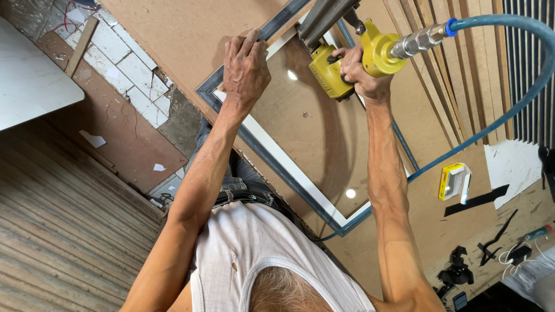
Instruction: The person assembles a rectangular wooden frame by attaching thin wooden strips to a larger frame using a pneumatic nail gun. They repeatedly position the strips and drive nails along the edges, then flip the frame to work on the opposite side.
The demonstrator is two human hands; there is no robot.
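A dark grey picture frame (272, 159) with a white inner border and a brown backing board lies on the brown workbench (173, 34). My left hand (245, 66) presses flat on the frame's far-left rail near a corner. My right hand (361, 72) grips a yellow pneumatic nail gun (347, 60), its metal magazine pointing to the top of the view, its nose over the backing board. A blue air hose (509, 98) runs from the gun's fitting, curving down the right side and across the board.
A small yellow box (454, 182) lies on the bench at right, with wooden strips (457, 75) beyond it. Black clips and a screwdriver (535, 234) sit at the lower right. White tiled floor (124, 63) and a ribbed shutter (63, 231) are on the left.
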